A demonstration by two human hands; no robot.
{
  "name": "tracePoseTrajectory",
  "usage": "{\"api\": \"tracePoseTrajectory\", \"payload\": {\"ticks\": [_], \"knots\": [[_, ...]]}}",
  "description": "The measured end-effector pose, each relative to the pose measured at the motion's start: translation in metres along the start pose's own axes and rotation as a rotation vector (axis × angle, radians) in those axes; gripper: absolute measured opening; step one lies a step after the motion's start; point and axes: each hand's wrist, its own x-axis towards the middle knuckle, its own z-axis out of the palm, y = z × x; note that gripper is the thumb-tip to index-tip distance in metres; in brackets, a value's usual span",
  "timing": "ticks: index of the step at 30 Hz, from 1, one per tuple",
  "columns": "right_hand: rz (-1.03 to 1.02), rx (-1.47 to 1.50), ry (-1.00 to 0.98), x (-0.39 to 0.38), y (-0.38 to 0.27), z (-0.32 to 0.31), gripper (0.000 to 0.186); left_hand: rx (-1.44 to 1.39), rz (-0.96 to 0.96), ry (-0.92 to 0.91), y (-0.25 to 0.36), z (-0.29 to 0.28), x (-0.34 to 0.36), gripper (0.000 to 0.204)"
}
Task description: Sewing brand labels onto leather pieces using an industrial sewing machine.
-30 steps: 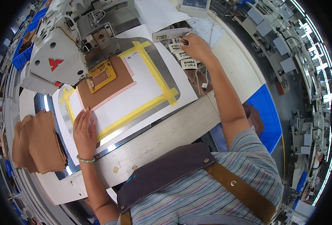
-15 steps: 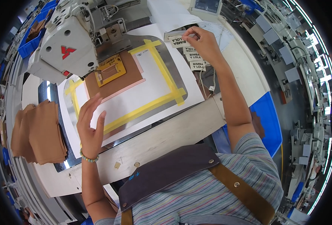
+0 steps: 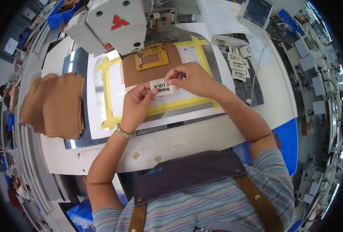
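Note:
A small white label (image 3: pixel 163 88) with dark lettering is held level between both of my hands, above the front part of the taped white sheet (image 3: pixel 140 101). My left hand (image 3: pixel 137 101) pinches its left end between thumb and fingers. The fingers of my right hand (image 3: pixel 190 79) are closed on its upper right corner. Just beyond them lies a brown fabric piece (image 3: pixel 134 77) with a yellow template frame (image 3: pixel 164 56) on top, beneath the head of a white sewing machine (image 3: pixel 115 29).
Several more labels (image 3: pixel 238 65) lie at the right, beside a thin white cable (image 3: pixel 252 85). A stack of brown pieces (image 3: pixel 63 106) sits at the left. Yellow tape (image 3: pixel 179 104) borders the sheet. A small screen (image 3: pixel 257 13) stands at the back right, and a blue bin (image 3: pixel 287 145) hangs below the table's right edge.
My right hand has brought one label from the pile at the right to the middle. My left hand has moved right and now grips the label too. The whole view has shifted.

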Motion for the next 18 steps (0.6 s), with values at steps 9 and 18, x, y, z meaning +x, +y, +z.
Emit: {"api": "tracePoseTrajectory", "payload": {"ticks": [9,18], "knots": [[-0.038,-0.154,0.098,0.111,0.042,-0.021,0.018,0.803,0.459,0.165,0.011,-0.045,0.024,0.032],[-0.042,-0.279,0.139,0.144,0.052,-0.01,0.018,1.129,0.617,-0.01,-0.006,-0.043,0.065,0.055]]}}
